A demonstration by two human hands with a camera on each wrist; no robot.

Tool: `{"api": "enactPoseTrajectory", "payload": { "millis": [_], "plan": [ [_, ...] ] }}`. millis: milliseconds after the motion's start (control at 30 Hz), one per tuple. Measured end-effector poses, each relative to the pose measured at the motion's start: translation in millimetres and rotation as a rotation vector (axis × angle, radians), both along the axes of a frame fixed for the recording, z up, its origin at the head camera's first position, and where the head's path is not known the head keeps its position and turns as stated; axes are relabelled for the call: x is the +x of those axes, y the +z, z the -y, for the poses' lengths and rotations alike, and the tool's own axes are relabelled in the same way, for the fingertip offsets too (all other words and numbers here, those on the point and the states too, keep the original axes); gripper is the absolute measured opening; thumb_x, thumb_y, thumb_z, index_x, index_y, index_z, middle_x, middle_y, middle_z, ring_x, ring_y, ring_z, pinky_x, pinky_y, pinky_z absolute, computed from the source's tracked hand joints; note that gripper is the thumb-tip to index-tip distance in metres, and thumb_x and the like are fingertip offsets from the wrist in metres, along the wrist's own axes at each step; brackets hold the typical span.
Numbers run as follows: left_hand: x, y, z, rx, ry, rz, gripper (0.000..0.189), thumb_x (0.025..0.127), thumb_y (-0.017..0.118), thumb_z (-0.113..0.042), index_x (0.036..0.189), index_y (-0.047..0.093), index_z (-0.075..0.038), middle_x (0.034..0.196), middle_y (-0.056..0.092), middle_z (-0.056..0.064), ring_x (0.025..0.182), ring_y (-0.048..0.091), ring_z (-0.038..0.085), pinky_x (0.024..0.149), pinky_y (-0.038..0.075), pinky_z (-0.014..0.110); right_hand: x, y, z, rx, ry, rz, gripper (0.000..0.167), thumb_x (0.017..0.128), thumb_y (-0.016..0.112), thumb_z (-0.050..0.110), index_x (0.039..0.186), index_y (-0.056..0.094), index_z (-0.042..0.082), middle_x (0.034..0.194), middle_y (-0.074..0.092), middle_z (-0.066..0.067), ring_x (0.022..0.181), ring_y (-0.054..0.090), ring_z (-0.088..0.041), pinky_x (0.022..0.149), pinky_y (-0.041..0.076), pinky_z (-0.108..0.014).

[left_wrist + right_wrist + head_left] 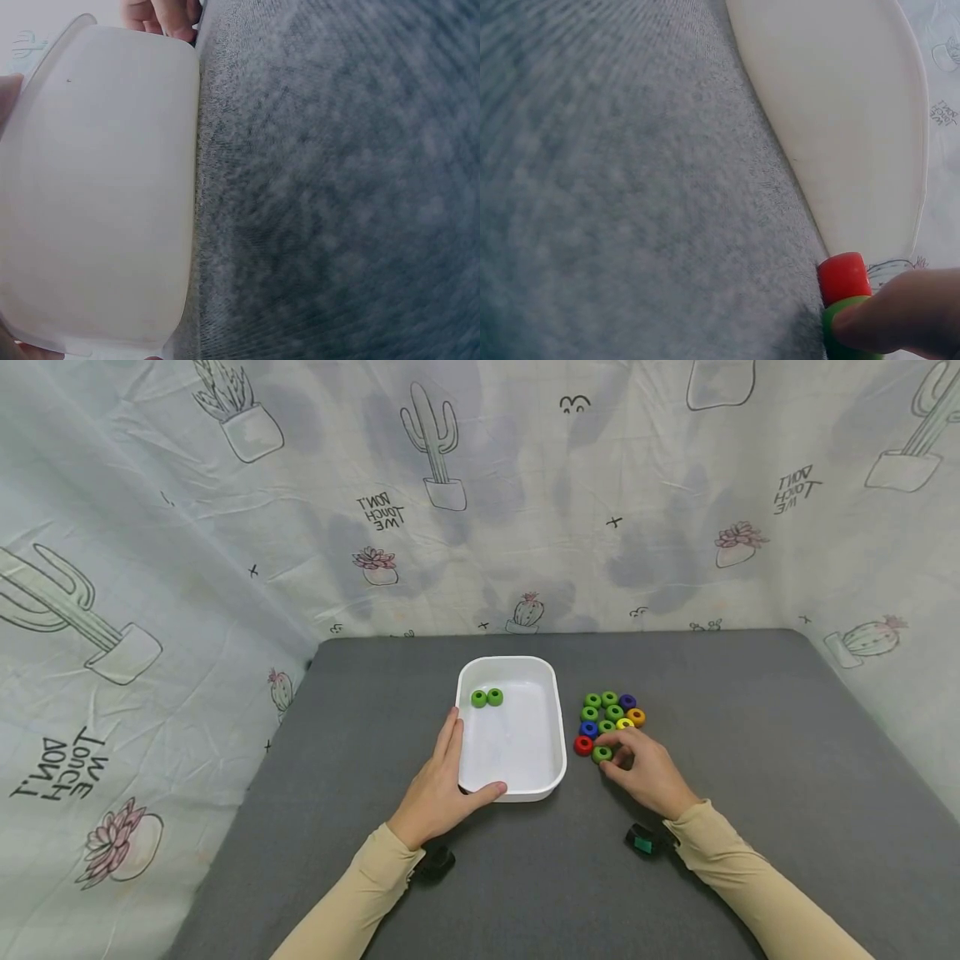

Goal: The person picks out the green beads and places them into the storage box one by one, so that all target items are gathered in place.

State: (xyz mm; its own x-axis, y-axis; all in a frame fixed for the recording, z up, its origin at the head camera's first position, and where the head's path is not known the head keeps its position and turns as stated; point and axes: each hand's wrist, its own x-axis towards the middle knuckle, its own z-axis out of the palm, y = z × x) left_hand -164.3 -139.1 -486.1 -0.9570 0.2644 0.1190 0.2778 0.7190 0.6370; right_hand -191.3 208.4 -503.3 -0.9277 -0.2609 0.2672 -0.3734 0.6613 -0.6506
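Note:
My left hand (438,793) lies at the near left corner of a white tray (510,760), fingers straight along its left side and thumb over the near rim. Two green beads (487,697) sit inside the tray, toward the back left. To the tray's right, my right hand (648,772) pinches a green bead (602,754) between thumb and finger at the near end of a bead group. A red bead (583,745) is right beside it, also seen as a red bead (844,278) in the right wrist view. The tray's outer wall (97,180) fills much of the left wrist view.
Behind the right fingers are more beads: several green beads (610,698), a blue bead (588,729), a yellow bead (625,725), an orange bead (636,717) and a purple bead (627,702). Everything rests on a grey-covered table (750,735). A cactus-print cloth (495,552) hangs behind and at the left.

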Motion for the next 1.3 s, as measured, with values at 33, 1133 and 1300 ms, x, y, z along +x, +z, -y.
{"api": "enactPoseTrajectory", "payload": {
  "millis": [33, 1133, 1300],
  "plan": [
    [0.0, -0.2, 0.0, 0.0, 0.0, 0.0, 0.12, 0.086, 0.069, -0.074, 0.169, 0.005, -0.014, 0.177, -0.005, -0.008, 0.155, 0.034, 0.03, 0.113, 0.042, 0.057, 0.2, -0.3, 0.1, -0.001, -0.001, -0.002, 0.031, 0.086, 0.081, -0.001, 0.114, 0.073, 0.01, 0.106, 0.07, -0.006, 0.079, 0.063, -0.009, 0.071, 0.049, -0.029],
    [-1.7, -2.8, -0.5, -0.012, 0.001, -0.022, 0.12, 0.087, 0.069, -0.072, 0.168, 0.01, -0.008, 0.177, -0.003, -0.005, 0.155, 0.034, 0.03, 0.112, 0.044, 0.057, -1.3, 49.9, 20.4, -0.156, 0.017, -0.012, 0.028, 0.092, 0.078, 0.004, 0.119, 0.073, 0.012, 0.109, 0.068, -0.002, 0.085, 0.066, -0.011, 0.074, 0.055, -0.025],
    [-1.8, -2.3, -0.8, -0.011, 0.003, -0.015, 0.12, 0.086, 0.068, -0.074, 0.168, 0.01, -0.008, 0.177, -0.003, -0.005, 0.154, 0.035, 0.03, 0.112, 0.044, 0.057, -8.8, 74.8, 39.5, -0.167, 0.06, 0.03, 0.029, 0.093, 0.075, 0.003, 0.12, 0.072, 0.01, 0.11, 0.067, -0.003, 0.086, 0.066, -0.016, 0.071, 0.054, -0.028]
  ]
}}
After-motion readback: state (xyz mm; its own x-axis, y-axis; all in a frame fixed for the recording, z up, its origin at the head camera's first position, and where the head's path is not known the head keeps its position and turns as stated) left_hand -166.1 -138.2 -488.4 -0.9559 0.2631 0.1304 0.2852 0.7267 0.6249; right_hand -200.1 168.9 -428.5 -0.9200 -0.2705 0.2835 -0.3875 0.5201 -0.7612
